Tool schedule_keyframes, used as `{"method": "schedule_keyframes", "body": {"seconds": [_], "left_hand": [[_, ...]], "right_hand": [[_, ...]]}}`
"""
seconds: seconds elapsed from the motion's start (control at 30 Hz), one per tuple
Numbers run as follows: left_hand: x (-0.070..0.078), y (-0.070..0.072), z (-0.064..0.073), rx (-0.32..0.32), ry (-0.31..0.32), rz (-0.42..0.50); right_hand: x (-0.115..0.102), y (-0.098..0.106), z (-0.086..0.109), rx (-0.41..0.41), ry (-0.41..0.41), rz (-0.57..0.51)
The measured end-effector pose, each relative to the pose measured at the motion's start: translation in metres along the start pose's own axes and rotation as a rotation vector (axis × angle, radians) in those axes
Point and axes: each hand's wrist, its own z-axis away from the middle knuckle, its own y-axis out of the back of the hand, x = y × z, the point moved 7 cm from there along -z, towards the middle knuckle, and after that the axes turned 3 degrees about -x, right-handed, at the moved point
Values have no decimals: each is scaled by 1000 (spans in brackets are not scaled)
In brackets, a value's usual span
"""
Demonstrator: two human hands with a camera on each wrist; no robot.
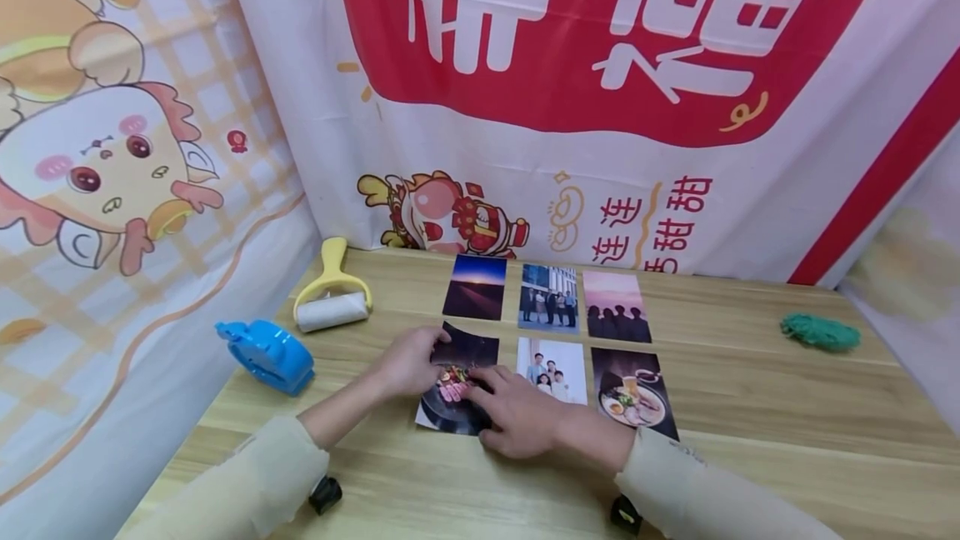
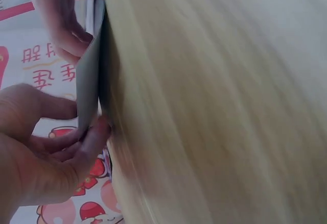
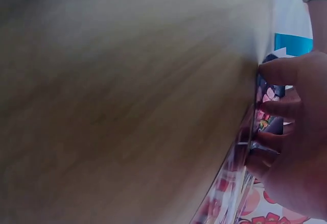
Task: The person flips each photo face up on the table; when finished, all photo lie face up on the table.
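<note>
A dark photo print of sliced meat in a black pan lies at the front left of two rows of photos, its edge bowed up off the table in the left wrist view. My left hand pinches its left edge, with fingers on both sides of the card. My right hand lies over its right side, and the extended fingers touch the surface. Part of the picture is hidden under this hand. To the right are a family photo, partly covered by my right hand, and a noodle bowl photo.
Behind stand a sunset photo, an office group photo and a silhouettes photo. At left are a yellow-handled lint roller and a blue plastic object. A green bundle lies far right. A printed curtain hangs behind.
</note>
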Motion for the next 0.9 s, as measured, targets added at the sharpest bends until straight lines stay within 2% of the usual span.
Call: {"method": "schedule_keyframes", "body": {"seconds": [0.2,0.4,0.6,0.9], "left_hand": [[0,-4,7,-77,-56,-127],[1,-7,10,-176,-105,-220],[0,-10,12,-227,-76,-240],[-2,-11,13,-262,-11,-240]], "right_hand": [[4,-5,0,-39,15,76],[10,-4,-2,-59,10,82],[11,-5,-4,-62,2,71],[10,-6,-4,-65,-4,63]]}}
